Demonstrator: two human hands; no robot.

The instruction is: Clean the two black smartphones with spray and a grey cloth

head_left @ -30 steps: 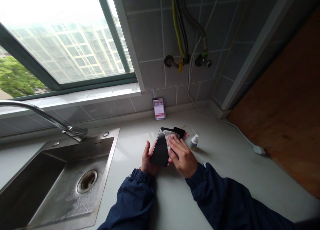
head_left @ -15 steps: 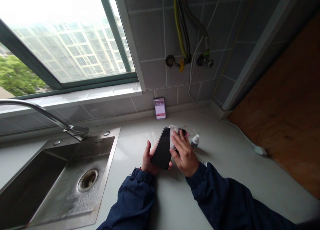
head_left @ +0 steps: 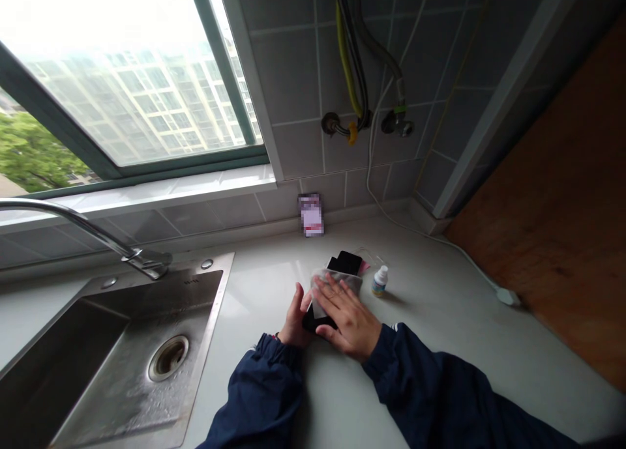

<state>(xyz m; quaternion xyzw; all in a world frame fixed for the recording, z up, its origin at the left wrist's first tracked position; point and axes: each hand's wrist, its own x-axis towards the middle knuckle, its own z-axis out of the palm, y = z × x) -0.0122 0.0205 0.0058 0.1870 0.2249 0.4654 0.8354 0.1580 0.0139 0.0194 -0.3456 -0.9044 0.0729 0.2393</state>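
Note:
My left hand (head_left: 295,322) is closed around the lower left side of a black phone (head_left: 313,322), thumb up along its edge. The phone is tilted with its dark screen upward. Flat fingers of my right hand (head_left: 349,322) press a thin grey cloth (head_left: 337,276) onto the screen, covering most of its middle. Just beyond the phone's top end lies a dark flat object (head_left: 350,261), partly hidden, with a bit of pink (head_left: 364,266) beside it. To the right of the cloth stands a small bottle (head_left: 380,281) with a white cap.
At the left is a steel sink (head_left: 215,318) with a curved faucet (head_left: 88,224). A small blurred-out device or card (head_left: 312,216) leans against the tiled wall. A white cable (head_left: 405,227) runs along the counter to a plug (head_left: 507,296). Clear plastic (head_left: 375,256) lies behind the bottle.
My right hand and the cloth have moved left and down across the phone's screen. The bottle and the dark object behind the phone now show more fully.

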